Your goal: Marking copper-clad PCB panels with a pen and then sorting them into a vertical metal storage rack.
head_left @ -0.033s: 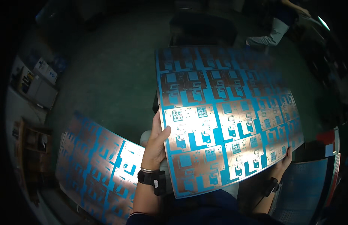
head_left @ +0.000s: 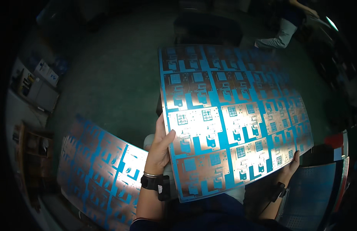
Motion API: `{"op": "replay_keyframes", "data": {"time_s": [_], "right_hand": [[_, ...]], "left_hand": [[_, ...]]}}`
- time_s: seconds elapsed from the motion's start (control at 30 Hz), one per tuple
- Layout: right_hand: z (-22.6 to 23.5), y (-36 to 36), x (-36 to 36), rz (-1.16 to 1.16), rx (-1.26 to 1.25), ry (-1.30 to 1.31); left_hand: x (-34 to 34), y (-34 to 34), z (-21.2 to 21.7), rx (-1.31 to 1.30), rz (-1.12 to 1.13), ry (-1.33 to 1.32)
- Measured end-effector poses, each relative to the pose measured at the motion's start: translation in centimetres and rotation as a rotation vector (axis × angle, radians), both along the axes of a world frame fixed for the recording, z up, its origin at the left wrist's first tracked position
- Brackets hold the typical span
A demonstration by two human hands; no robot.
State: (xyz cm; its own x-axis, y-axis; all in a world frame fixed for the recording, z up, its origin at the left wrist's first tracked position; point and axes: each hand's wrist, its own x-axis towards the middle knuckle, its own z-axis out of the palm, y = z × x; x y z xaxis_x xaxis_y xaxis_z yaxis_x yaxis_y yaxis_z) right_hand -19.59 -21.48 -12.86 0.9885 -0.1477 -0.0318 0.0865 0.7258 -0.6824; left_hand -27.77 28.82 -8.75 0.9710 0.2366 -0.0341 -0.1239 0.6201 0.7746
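Held up before me at a tilt is a large thin circuit board panel, copper-coloured and blue, with a repeating printed pattern and a bright glare across its middle. My left hand grips its left edge, thumb on the front face and fingers behind it. At the lower right edge, my right hand closes on the panel, mostly hidden behind it. Both wrists wear black bands. A second panel of like pattern lies at the lower left, beside my left forearm.
Right of my right forearm stands a dark bluish perforated rack or tray. Shelving with small items and a brown wooden shelf line the left side. Farther off, another person is at the upper right, near a dark block-shaped object.
The held panel has tilted slightly, and the glare on it has shifted. My grip looks the same. The other person's leg has moved a little to the right.
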Motion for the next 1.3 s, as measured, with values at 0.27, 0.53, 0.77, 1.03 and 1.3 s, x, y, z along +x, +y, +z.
{"op": "replay_keyframes", "data": {"time_s": [0.27,0.53,0.77,1.03,1.3], "right_hand": [[0.4,1.2,0.0,-0.046,0.059,-0.003],[-0.6,0.8,-0.6,0.029,0.117,-0.102],[-1.7,0.7,0.0,-0.078,0.130,-0.077],[-1.3,2.8,0.1,-0.007,0.242,-0.111],[2.8,6.9,-0.6,-0.100,0.221,0.055]], "left_hand": [[0.4,-0.1,0.2,0.027,0.001,0.026],[0.3,1.3,-1.2,-0.160,-0.002,0.088],[1.0,-1.0,2.5,-0.186,0.324,0.263],[0.4,-1.1,2.8,0.005,0.405,0.185],[0.4,-1.1,3.7,0.005,0.445,0.175]]}}
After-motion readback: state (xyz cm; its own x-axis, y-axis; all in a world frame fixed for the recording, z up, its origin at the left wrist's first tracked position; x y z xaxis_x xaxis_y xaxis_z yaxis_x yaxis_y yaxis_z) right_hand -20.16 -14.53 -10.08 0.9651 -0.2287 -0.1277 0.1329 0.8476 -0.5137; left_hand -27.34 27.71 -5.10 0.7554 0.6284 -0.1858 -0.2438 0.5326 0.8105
